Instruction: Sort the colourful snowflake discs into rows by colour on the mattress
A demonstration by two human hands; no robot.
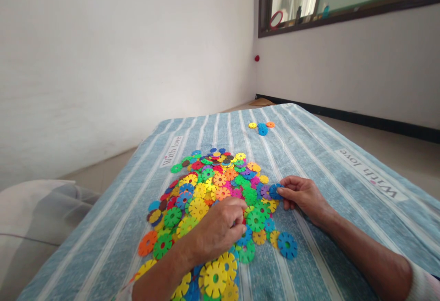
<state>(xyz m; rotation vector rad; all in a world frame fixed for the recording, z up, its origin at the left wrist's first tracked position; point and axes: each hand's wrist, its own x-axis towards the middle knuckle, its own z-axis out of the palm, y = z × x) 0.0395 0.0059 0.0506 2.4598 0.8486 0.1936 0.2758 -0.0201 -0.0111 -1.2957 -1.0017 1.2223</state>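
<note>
A heap of flat plastic snowflake discs in many colours lies on a blue striped sheet. My left hand rests on the near part of the heap with its fingers curled down among the discs; what they grip is hidden. My right hand lies at the heap's right edge and pinches a blue disc between thumb and fingers. A single blue disc sits apart near my right forearm.
Three discs, yellow, blue and orange, lie apart at the far end of the sheet. A grey pillow sits at the left. White walls and a dark-framed window stand beyond the bed.
</note>
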